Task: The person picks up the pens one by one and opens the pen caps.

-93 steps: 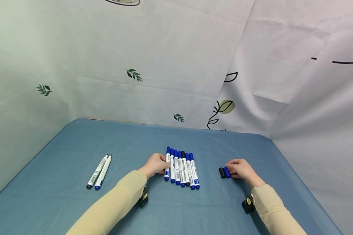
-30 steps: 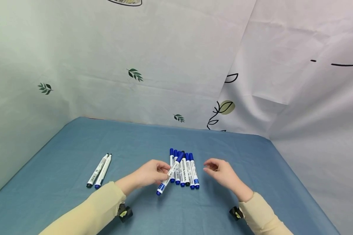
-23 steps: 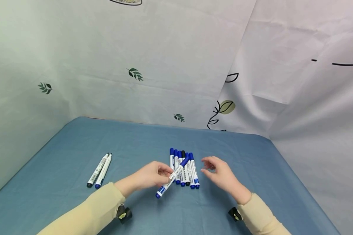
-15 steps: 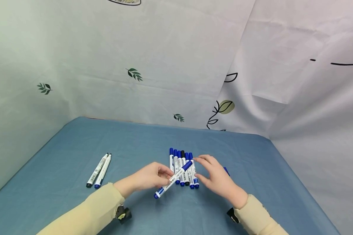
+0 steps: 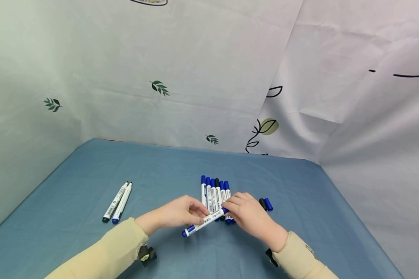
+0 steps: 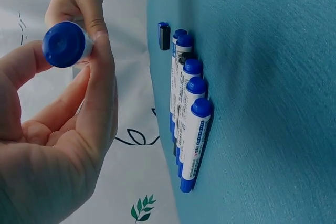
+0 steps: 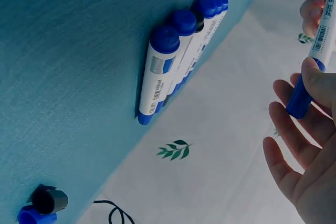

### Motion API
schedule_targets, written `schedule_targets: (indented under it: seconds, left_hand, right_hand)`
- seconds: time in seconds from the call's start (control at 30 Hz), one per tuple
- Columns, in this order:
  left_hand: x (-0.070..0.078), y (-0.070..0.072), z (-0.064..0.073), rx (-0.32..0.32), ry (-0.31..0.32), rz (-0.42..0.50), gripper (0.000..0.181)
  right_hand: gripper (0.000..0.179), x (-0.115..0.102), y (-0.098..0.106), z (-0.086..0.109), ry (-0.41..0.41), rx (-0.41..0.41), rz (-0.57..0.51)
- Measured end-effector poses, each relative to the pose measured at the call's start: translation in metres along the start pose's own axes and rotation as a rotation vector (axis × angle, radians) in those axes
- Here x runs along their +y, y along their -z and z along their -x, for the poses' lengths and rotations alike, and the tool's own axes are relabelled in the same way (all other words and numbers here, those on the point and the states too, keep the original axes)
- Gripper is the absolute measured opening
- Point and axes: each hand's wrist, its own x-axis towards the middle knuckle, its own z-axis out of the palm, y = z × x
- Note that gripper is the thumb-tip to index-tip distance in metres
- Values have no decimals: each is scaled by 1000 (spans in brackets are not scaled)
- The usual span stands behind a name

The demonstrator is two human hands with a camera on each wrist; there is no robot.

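A white marker with a blue cap (image 5: 209,219) is held above the table, slanting up to the right. My left hand (image 5: 181,211) pinches its barrel between thumb and fingers. At its capped end, my right hand (image 5: 246,213) grips the blue cap (image 7: 301,95) with thumb and fingers, as the right wrist view shows. The left wrist view looks straight onto the marker's blue rear end (image 6: 64,44). Just behind the hands lies a row of several capped markers (image 5: 209,192), mostly blue with one black; the right hand hides part of it.
Two uncapped markers (image 5: 118,203) lie side by side at the left of the blue-covered table (image 5: 153,166). To the right rest two loose caps, one black (image 5: 263,204) and one blue (image 5: 268,204). A pale patterned curtain (image 5: 202,77) hangs behind.
My left hand has lifted the leftmost marker out of the row and tilted it. My right hand has left the loose caps, moved leftward and taken hold of this marker's cap.
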Motion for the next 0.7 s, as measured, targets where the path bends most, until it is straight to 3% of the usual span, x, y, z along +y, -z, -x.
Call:
schedule_targets:
  seconds: [0.2,0.4,0.6,0.7]
  left_hand:
    - [1,1,1,51,5,-69,29]
    - [-2,-3,-2,138,-67,-218,36]
    - [1,-12,-3,165,-145,-358,51]
    - [3,-15,-5,184,-175,-424,46]
  right_hand:
    - [21,2,-3,2,5,47,20]
    - [16,1,-3,2,-55,21,-2]
    - [15,-3,-2,0,-72,40,-10]
    - [15,-5,-3,-1,-77,42,-19]
